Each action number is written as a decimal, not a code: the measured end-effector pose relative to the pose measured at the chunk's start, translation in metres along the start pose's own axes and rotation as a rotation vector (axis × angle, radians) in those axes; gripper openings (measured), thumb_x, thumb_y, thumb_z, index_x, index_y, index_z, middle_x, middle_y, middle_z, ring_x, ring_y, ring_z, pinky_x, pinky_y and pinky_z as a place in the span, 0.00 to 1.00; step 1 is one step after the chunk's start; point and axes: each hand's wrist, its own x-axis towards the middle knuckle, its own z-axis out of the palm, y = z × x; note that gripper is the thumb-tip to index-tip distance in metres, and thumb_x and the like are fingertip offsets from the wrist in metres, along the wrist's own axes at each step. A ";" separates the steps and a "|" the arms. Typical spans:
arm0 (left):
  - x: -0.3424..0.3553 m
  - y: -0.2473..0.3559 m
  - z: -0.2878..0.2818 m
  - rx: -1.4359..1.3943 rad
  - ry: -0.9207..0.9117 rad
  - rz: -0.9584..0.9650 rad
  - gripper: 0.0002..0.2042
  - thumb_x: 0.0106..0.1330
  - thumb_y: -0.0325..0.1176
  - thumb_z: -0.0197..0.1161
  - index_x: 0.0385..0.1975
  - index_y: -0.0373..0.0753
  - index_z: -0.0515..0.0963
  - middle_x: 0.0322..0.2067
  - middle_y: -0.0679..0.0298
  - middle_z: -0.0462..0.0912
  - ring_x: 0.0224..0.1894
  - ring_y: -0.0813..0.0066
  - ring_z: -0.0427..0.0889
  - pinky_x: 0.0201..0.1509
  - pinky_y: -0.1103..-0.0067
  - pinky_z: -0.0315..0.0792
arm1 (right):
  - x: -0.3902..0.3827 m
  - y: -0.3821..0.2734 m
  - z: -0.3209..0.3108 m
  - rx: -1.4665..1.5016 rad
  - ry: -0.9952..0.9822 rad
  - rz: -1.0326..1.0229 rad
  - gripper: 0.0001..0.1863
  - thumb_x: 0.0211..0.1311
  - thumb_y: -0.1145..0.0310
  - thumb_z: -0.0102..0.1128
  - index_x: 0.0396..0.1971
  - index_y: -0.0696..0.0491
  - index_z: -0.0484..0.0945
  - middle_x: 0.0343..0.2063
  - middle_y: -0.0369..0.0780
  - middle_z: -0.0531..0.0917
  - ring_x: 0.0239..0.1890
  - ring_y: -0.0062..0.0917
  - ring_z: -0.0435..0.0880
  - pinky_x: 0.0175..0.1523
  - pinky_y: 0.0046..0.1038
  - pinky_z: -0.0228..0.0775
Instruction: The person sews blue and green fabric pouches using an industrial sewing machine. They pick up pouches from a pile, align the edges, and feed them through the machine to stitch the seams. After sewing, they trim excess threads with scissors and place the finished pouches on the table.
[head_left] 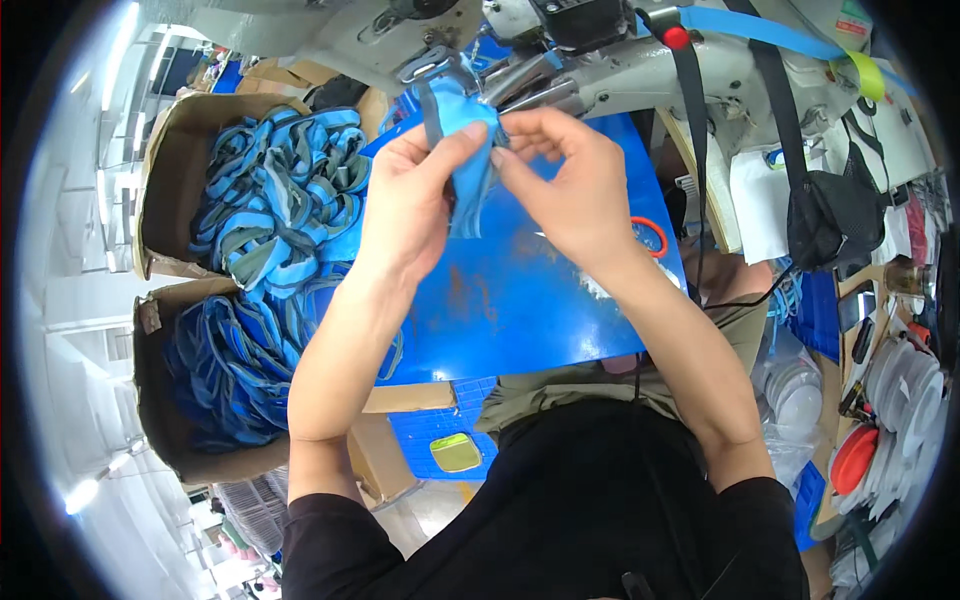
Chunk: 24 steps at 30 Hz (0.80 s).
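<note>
A light blue fabric strip with dark grey edging (pixel 462 105) is stretched up in front of the sewing machine (pixel 630 85). My left hand (pixel 412 195) pinches the strip between thumb and fingers on its left side. Thumb and forefinger of my right hand (pixel 568 180) close on the strip's right edge. Part of the cloth hangs below my fingers over the blue table (pixel 470 310). The machine's needle area is partly hidden behind the cloth and metal parts.
Two cardboard boxes stand at the left: one holds light blue and grey strips (pixel 285 190), the other darker blue strips (pixel 235 365). Orange-handled scissors (pixel 652 237) lie at the table's right edge. Black straps (pixel 690 130) hang at the right, near stacked thread spools (pixel 895 400).
</note>
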 end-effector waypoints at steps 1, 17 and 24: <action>0.001 0.000 -0.002 0.023 -0.003 0.019 0.07 0.70 0.31 0.69 0.42 0.35 0.85 0.35 0.66 0.88 0.34 0.83 0.84 0.41 0.82 0.77 | -0.002 0.001 0.001 0.015 0.012 -0.005 0.12 0.55 0.75 0.71 0.39 0.59 0.84 0.34 0.44 0.88 0.36 0.30 0.89 0.44 0.31 0.80; 0.006 0.003 -0.023 -0.062 -0.160 -0.044 0.08 0.72 0.30 0.66 0.47 0.36 0.82 0.44 0.63 0.88 0.46 0.76 0.85 0.56 0.76 0.77 | -0.017 0.028 0.007 0.057 0.117 -0.159 0.08 0.59 0.77 0.68 0.39 0.57 0.85 0.35 0.43 0.88 0.35 0.32 0.89 0.40 0.29 0.81; 0.003 -0.012 -0.017 0.029 -0.091 0.061 0.08 0.71 0.27 0.67 0.47 0.35 0.82 0.41 0.63 0.88 0.43 0.76 0.87 0.51 0.77 0.80 | -0.016 0.031 0.006 0.094 0.059 -0.154 0.09 0.59 0.79 0.67 0.40 0.59 0.85 0.36 0.43 0.88 0.37 0.31 0.90 0.42 0.29 0.81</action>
